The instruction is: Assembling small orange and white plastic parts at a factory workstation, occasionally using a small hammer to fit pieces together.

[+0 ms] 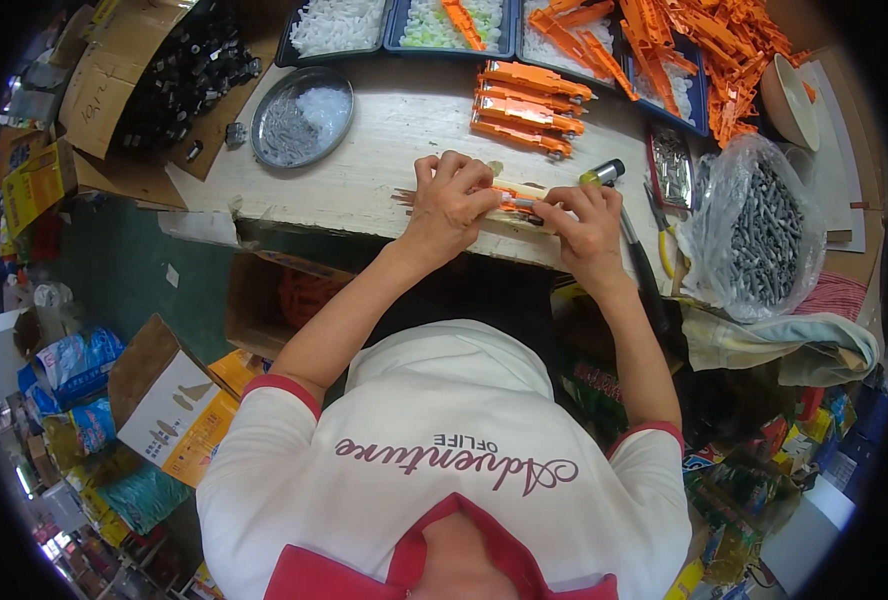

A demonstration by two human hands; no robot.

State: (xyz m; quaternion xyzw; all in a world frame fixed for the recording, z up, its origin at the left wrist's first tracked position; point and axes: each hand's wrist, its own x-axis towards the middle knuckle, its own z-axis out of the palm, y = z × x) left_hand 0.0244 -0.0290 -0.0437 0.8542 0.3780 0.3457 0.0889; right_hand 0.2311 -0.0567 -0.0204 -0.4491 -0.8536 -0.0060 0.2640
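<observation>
At the front edge of the worktable, both my hands are closed on a long orange plastic part (512, 196) with a grey metal-looking piece along it. My left hand (450, 205) pinches its left end between thumb and fingers. The fingertips of my right hand (586, 232) press on its right end, partly covering it. The part lies on or just above a pale strip at the table edge; I cannot tell which. Just beyond my hands, several orange assemblies (529, 108) lie side by side in a stack. A hammer (604, 172) rests beside my right hand.
A round metal dish (302, 117) of small pieces sits to the left, near a carton (129, 75) of black parts. Blue trays (451, 48) and an orange parts heap (709, 50) line the back. To the right are yellow-handled pliers (668, 250) and a plastic bag (764, 235) of screws.
</observation>
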